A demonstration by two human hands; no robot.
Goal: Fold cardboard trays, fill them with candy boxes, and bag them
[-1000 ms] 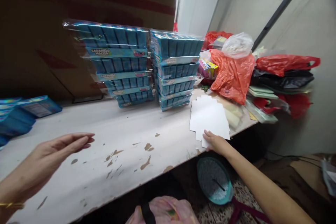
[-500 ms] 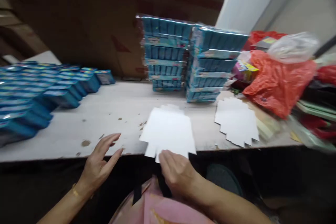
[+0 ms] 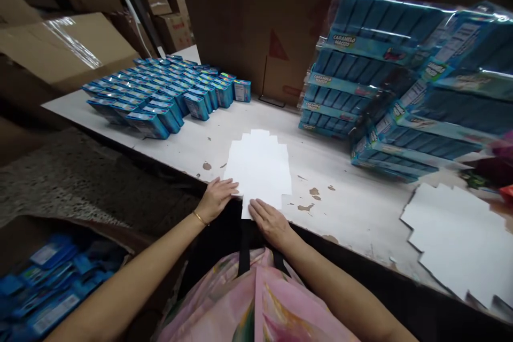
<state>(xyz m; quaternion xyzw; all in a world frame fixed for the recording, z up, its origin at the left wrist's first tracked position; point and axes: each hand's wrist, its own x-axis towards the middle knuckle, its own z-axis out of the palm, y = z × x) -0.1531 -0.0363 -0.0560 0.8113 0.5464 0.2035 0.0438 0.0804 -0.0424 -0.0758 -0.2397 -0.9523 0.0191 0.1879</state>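
Observation:
In the head view, a flat white die-cut cardboard blank [image 3: 258, 165] with stepped edges lies at the table's front edge, its near flap jutting over the edge. My left hand [image 3: 217, 199] is open, its outstretched fingertips touching the blank's lower left edge. On the near flap lie the fingers of my right hand [image 3: 271, 220], fairly straight and side by side; its thumb is hidden. Further right, near the edge, rests a pile of similar white blanks [image 3: 460, 240].
Rows of small blue boxes [image 3: 160, 91] stand at the table's left. Stacked blue display packs [image 3: 340, 75] in clear film rise at the back right, with a second stack [image 3: 425, 107] beside them. Below left, an open carton holds blue packs [image 3: 52, 283]. A large cardboard box [image 3: 240, 16] stands behind.
My left hand has moved in from the air to the blank's left edge. The blank now lies straighter under my right hand. The view has swung left, showing the floor and lower carton.

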